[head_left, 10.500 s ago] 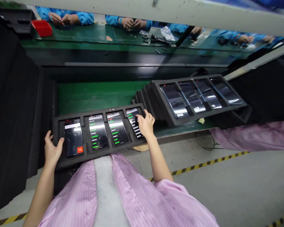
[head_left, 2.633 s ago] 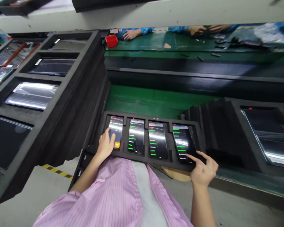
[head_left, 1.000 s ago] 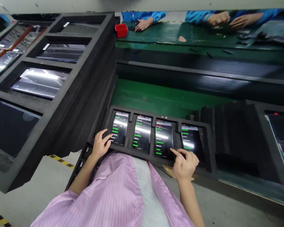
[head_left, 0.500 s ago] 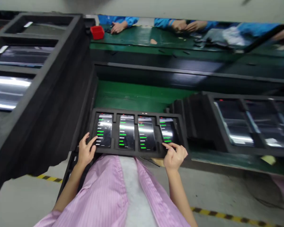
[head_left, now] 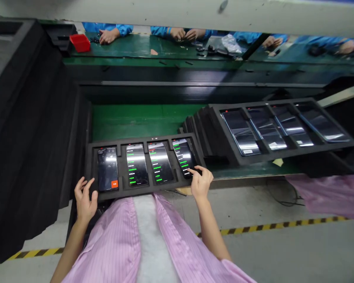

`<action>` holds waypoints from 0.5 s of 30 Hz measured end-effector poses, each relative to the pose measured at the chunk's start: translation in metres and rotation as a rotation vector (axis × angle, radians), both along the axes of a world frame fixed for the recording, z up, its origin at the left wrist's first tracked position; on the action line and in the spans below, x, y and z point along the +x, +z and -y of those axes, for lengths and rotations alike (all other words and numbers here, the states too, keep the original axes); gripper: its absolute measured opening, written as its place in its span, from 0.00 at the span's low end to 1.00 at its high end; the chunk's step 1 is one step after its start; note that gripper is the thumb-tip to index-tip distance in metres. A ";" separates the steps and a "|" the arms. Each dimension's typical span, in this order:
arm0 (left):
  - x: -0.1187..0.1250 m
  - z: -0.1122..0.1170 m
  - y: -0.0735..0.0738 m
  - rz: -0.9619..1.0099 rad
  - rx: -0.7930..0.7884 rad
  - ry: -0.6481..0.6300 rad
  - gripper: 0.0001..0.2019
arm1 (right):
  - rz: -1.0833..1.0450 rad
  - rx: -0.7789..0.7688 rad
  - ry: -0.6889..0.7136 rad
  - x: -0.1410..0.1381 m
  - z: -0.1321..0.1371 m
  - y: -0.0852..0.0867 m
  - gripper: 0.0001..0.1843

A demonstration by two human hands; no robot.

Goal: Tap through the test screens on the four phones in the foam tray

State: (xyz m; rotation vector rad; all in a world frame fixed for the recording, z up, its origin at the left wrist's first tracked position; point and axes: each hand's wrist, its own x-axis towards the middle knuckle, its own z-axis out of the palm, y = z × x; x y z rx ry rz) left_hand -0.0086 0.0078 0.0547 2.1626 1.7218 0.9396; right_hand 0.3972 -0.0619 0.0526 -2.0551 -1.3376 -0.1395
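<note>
A black foam tray (head_left: 122,167) lies in front of me with several smartphones in its slots. The leftmost phone (head_left: 107,167) has a dark screen with an orange button at its lower corner. Green and white lines of text fill the second phone (head_left: 137,167), the third phone (head_left: 161,165) and the rightmost phone (head_left: 183,155). My left hand (head_left: 86,199) is open beside the tray's left end, fingers spread, just off the leftmost phone. With its index finger stretched out, my right hand (head_left: 202,184) is at the lower screen of the rightmost phone; whether it touches the glass I cannot tell.
A stack of foam trays (head_left: 215,114) with dark phones stands to the right, and a tall stack (head_left: 32,129) rises on the left. Across the green bench (head_left: 129,49), co-workers' hands work near a red bin (head_left: 80,43). Overhead is a pale beam (head_left: 165,15).
My view has shifted right. The leftmost phone's screen went from green and white lines to dark with an orange button. My left hand has drawn slightly back from it.
</note>
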 end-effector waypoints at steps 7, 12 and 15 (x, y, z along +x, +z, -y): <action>0.006 0.000 0.006 0.205 -0.041 0.114 0.21 | 0.054 0.011 -0.053 0.005 0.001 0.000 0.25; 0.011 -0.008 0.015 0.484 -0.312 0.425 0.20 | -0.083 -0.033 -0.366 0.029 0.005 0.001 0.30; 0.011 -0.017 0.021 0.474 -0.502 0.466 0.19 | -0.348 -0.272 -0.454 0.042 0.004 -0.001 0.33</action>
